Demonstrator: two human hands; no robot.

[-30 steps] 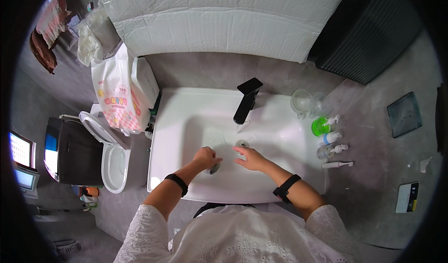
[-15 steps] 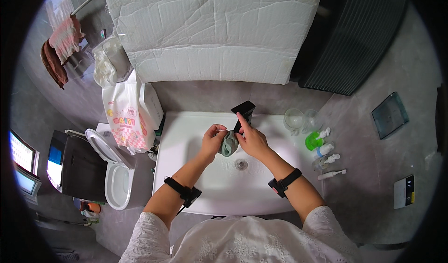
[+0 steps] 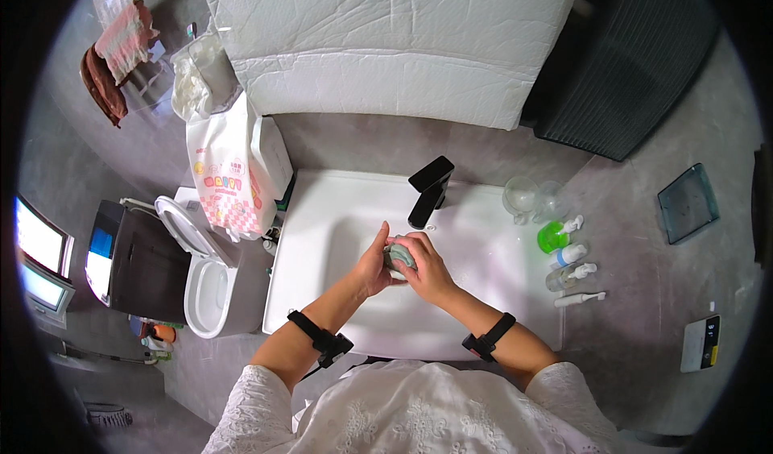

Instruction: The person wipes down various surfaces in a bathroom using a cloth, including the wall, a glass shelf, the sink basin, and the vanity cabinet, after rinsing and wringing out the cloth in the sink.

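Both hands are closed round a bunched grey-green cloth (image 3: 398,255) over the white sink (image 3: 507,236). My left hand (image 3: 373,266) presses against its left side, thumb pointing up. From the right, the fingers of my right hand (image 3: 431,270) wrap over the cloth and squeeze it. Much of the bundle is hidden in the palms. Just beyond the hands stands a black faucet (image 3: 431,190) with a flat lever; neither hand touches it. Below the hands, the drain is out of sight.
Clear cups (image 3: 522,194), a green soap bottle (image 3: 552,236), other pump bottles (image 3: 568,255) and a white electric toothbrush (image 3: 580,299) line the sink's right side. To the left are a printed plastic bag (image 3: 229,176) and a toilet (image 3: 208,297). A white padded panel (image 3: 386,43) spans the far side.
My right hand has left the faucet lever and closed over the cloth. Both hands have come nearer to me, and the cloth is now squeezed between them. The view has shifted slightly.
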